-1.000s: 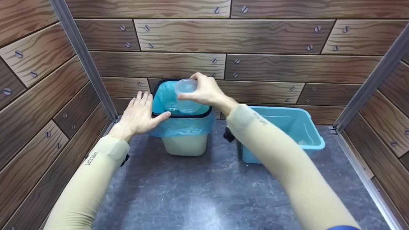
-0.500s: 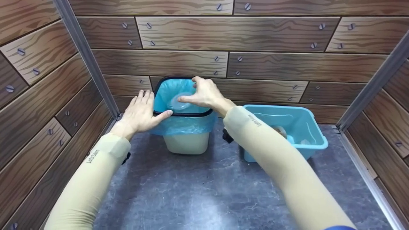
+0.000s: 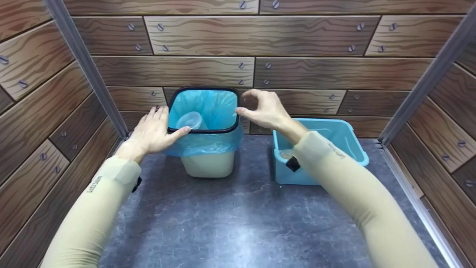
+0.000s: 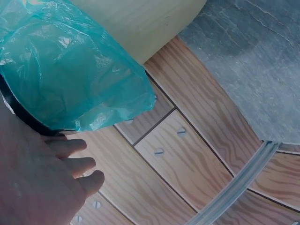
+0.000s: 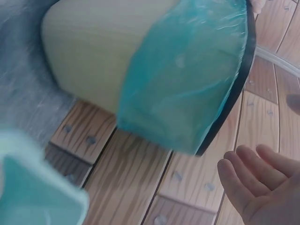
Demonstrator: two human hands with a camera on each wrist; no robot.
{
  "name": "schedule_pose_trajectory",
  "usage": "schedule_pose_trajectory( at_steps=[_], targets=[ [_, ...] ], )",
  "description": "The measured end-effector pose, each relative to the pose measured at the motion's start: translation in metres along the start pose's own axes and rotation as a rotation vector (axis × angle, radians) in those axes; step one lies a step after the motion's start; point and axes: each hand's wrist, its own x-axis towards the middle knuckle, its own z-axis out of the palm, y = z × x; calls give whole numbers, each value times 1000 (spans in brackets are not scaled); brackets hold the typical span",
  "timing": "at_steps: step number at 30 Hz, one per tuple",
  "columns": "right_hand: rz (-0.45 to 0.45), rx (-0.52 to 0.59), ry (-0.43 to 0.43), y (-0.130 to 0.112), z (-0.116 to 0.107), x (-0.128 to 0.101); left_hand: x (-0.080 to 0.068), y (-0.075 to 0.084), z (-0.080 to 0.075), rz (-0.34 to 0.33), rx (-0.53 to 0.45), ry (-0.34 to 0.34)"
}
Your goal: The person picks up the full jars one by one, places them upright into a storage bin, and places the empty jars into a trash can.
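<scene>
Wood-patterned panels with printed screw heads enclose a dark grey marbled floor [image 3: 230, 223], on which two containers are set side by side. Toward the back wall a cream bin [image 3: 203, 128] is seen, lined with a blue bag [image 3: 219, 106] that is folded over a black rim and hangs down the outside. A clear plastic cup [image 3: 189, 120] lies inside the bag, tilted on its side near the left wall of the bin, touched by neither hand. The left hand [image 3: 154, 130] is laid flat against the left side of the bin, fingers straight and thumb resting on the rim, so the bin is steadied rather than gripped. The right hand [image 3: 266, 109] is held above and just to the right of the rim, its fingers loosely bent and released, with nothing held in them; this is confirmed in the right wrist view, where bare fingertips [image 5: 243, 178] are seen beside the bagged bin. To the right a light blue tub [image 3: 346, 137] is placed, partly hidden by the right forearm; a brownish object [image 3: 286, 153] shows at its near left corner, though what it is cannot be told. Judged from how things lie, the dropping of the cup into the bin is done, and whatever sits in the tub appears to be left for handling.
</scene>
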Motion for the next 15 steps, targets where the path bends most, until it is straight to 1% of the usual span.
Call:
schedule_pose_trajectory(
  at_steps=[4,6,8,11,15],
  targets=[
    [-25,-34,24,20,-10,-21,-7,-5,1,20,-21,30],
    [-28,-41,35,30,-16,-33,-13,-9,3,26,-42,46],
    [-23,-38,49,41,-22,-46,-20,-12,4,27,-62,63],
    [-12,-20,76,60,-34,-67,-29,-15,6,17,-84,67],
    [-2,-51,165,90,-52,-103,-40,-19,12,17,-100,84]
  ],
)
